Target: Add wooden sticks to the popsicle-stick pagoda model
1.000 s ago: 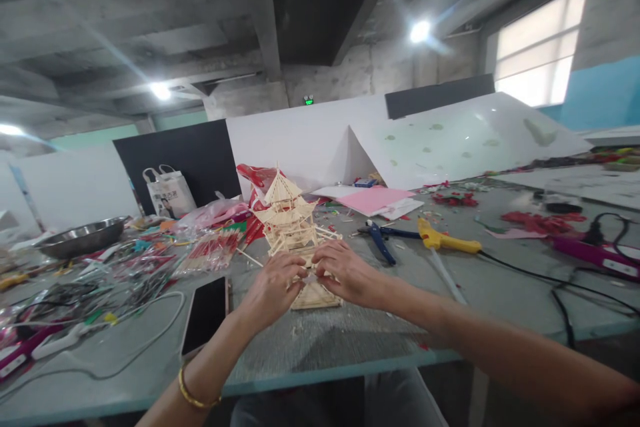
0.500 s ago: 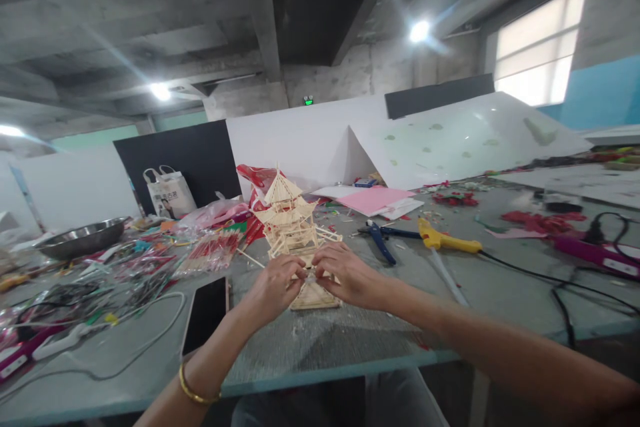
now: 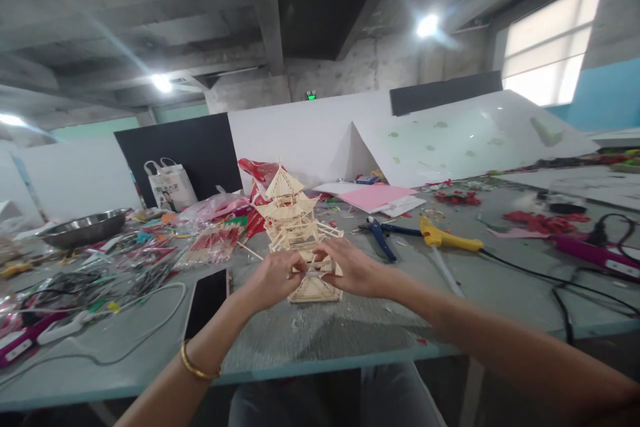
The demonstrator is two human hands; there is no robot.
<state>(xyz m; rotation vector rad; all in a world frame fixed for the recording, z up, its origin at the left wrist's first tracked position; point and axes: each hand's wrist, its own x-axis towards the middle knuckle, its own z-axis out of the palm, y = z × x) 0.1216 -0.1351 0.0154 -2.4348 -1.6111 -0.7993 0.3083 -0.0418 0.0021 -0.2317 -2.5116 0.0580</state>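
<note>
A pagoda model [image 3: 289,213] built of thin pale wooden sticks stands upright on the table, with tiered roofs and a sloping stepped base [image 3: 315,290] in front. Both hands meet low at its front. My left hand [image 3: 277,275] is closed, thumb and fingers pinched at the left end of a small pale stick piece [image 3: 314,271]. From the right, my right hand [image 3: 353,268] has curled fingers at the other end of that piece. Fingers partly hide the piece, and I cannot tell whether it is joined to the model.
Left of the hands lies a phone [image 3: 207,301], with bagged sticks [image 3: 213,243], cables and a metal bowl [image 3: 85,228] beyond. On the right are blue-handled pliers [image 3: 383,240], a yellow glue gun [image 3: 450,239] with its cord, and a purple power strip [image 3: 597,255]. Paper sheets [image 3: 375,195] lie behind.
The view has shifted slightly. My right hand's fingers have opened a little and moved slightly apart from the left, showing more of the pale piece between them. The pagoda stays in place.
</note>
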